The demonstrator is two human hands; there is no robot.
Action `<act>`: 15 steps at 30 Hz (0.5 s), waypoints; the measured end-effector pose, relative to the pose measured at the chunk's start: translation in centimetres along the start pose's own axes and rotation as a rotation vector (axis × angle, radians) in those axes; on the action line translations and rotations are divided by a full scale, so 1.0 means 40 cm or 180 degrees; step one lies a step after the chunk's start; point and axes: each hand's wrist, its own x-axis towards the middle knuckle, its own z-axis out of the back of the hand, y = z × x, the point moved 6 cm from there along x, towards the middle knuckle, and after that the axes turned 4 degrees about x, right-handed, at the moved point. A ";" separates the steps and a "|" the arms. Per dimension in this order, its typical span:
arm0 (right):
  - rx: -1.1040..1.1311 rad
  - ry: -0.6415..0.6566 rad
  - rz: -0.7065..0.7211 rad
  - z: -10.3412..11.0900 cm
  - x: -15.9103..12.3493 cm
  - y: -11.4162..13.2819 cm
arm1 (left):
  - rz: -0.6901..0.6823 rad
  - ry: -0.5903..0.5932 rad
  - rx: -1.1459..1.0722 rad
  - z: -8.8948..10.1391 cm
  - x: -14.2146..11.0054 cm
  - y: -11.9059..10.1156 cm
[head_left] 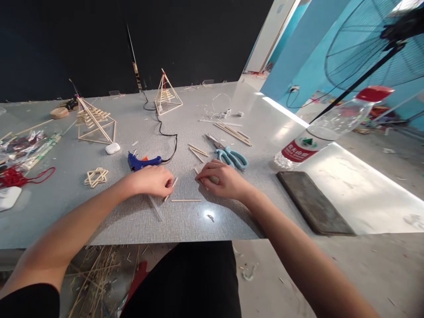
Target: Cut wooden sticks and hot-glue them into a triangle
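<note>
My left hand (151, 181) rests on the grey table (185, 225), its fingers pinched on a short wooden stick (173, 183) that angles toward me. My right hand (221, 179) lies a little to the right, fingers curled and closed on another short stick (199, 175) against the tabletop. A third stick (186, 200) lies flat between and in front of both hands. A blue glue gun (143, 162) lies just behind my left hand. Teal-handled scissors (228, 154) lie just behind my right hand.
Two stick pyramids (94, 123) (166, 95) stand at the back, a flat stick star (96, 176) at left. Loose sticks (232, 131), a water bottle (326, 128), a dark tablet (313, 201), white earbud case (112, 148), red cord (20, 177). A fan (374, 48) stands right.
</note>
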 end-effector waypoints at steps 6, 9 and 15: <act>-0.0007 -0.0096 0.0080 0.003 -0.002 0.002 | 0.0030 0.0098 0.0048 -0.001 -0.003 -0.002; -0.0008 -0.0096 0.0054 0.001 -0.004 -0.001 | 0.0022 0.0005 0.0068 -0.004 0.006 -0.007; -0.0012 -0.0096 0.0039 -0.001 -0.004 -0.003 | -0.0021 -0.0088 0.0079 -0.009 0.010 -0.021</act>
